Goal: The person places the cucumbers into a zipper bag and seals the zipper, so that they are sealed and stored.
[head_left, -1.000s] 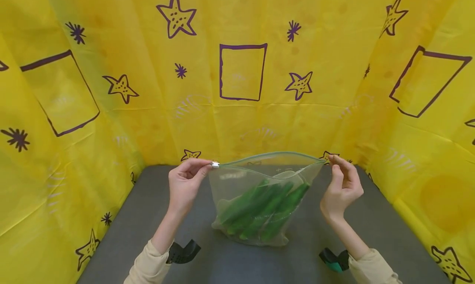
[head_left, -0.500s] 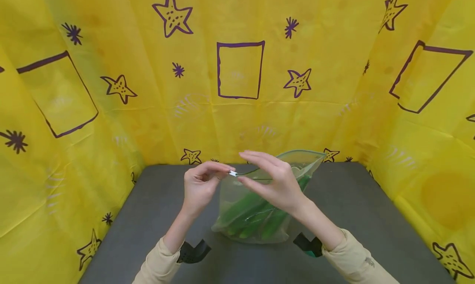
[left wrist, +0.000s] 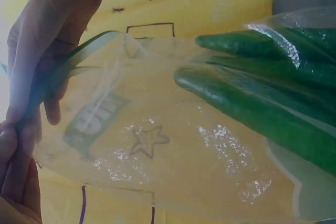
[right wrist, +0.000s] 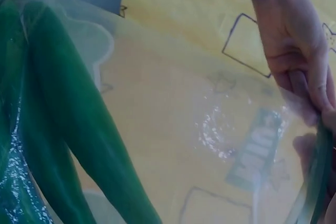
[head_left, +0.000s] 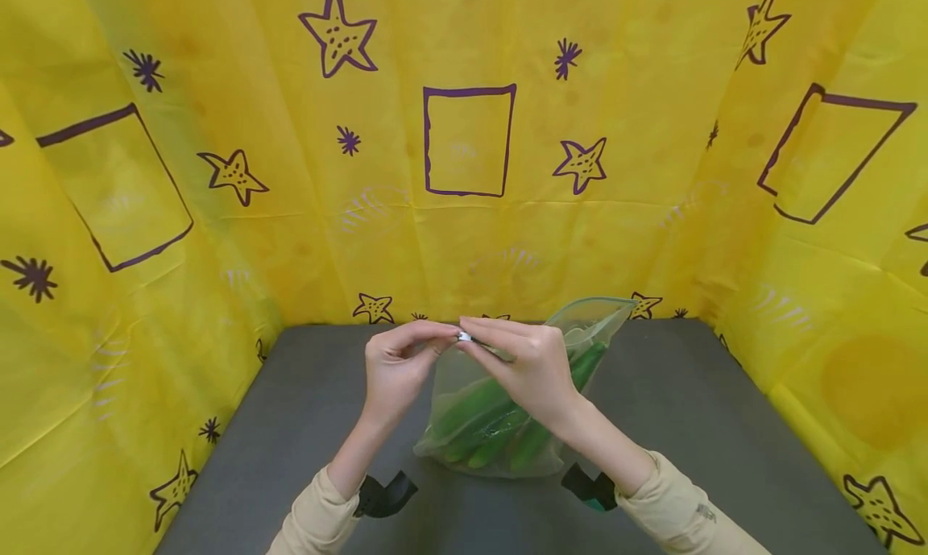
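A clear zip bag (head_left: 451, 378) with a green-edged mouth stands on the table, and several long green cucumbers (head_left: 474, 426) lie inside it. At the bag's top left corner, a small white slider (head_left: 464, 337) sits between the two hands. The left hand (head_left: 397, 370) pinches that corner with thumb and fingertips. From the other side, the right hand (head_left: 535, 370) pinches the zip edge at the slider, covering part of the mouth. The right end of the mouth stands loose and gapes a little. In the left wrist view, the bag's zip strip (left wrist: 68, 66) runs into the fingers.
A dark grey table (head_left: 290, 426) lies under the bag. Yellow cloth walls (head_left: 464, 249) with drawn stars and frames enclose it at the back and both sides. Black wrist mounts (head_left: 387, 494) hang by the sleeves.
The right hand has left the mouth's right corner and come over to the slider, its fingers closing there. The left hand has shifted right with the bag's left corner.
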Available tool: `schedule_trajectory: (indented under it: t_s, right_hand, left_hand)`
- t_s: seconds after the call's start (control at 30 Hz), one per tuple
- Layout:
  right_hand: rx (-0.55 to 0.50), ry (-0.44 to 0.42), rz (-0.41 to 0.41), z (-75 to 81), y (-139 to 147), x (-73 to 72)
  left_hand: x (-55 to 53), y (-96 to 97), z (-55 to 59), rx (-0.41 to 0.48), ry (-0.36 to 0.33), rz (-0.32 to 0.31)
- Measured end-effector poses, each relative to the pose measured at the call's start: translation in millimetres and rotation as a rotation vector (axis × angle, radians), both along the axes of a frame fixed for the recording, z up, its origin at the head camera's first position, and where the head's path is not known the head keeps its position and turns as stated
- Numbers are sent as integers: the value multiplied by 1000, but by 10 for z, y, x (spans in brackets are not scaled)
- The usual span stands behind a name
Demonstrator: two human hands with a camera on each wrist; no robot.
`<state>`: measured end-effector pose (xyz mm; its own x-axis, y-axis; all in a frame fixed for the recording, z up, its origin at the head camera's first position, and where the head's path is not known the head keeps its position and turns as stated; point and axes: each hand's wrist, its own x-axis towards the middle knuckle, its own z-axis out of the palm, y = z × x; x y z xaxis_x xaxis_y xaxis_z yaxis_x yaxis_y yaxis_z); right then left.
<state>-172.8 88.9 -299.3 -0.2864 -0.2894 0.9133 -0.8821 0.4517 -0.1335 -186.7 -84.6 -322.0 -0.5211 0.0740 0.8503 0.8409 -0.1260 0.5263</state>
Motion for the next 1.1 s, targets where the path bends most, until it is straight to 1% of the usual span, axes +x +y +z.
schedule_trajectory:
  t_s: [0.1, 0.23, 0.33, 0.43, 0.53, 0.67, 0.77, 0.87, 0.97, 1.1]
  right_hand:
    - [-1, 40, -32, -20, -23, 13]
    - [-16, 64, -16, -34, -35, 16]
    - [-32, 39, 27, -39, -26, -1]
    - [-28, 7, 58, -46, 2, -22]
    - [-19, -21, 61, -49, 53, -41]
    - [-11, -53, 35, -46, 155, -53]
    - [5, -57, -10, -43, 267, -58]
    - [12, -38, -83, -46, 411, -74]
    - [32, -11, -173, -62, 561, -88]
    - [33, 11, -271, -95, 716, -84]
  left_hand:
    - [11, 3, 1, -5, 21, 38]
    - [35, 17, 17, -20, 36, 124]
    - [56, 24, 42, -26, 27, 174]
    - [70, 15, 48, -38, 7, 205]
    - [65, -16, 36, -39, -22, 245]
    - [48, -60, 26, -22, -75, 304]
    - [31, -83, 25, -5, -104, 330]
    - [5, -123, 23, 46, -124, 376]
    - [-21, -174, 11, 99, -134, 423]
    - [-30, -217, -11, 114, -128, 440]
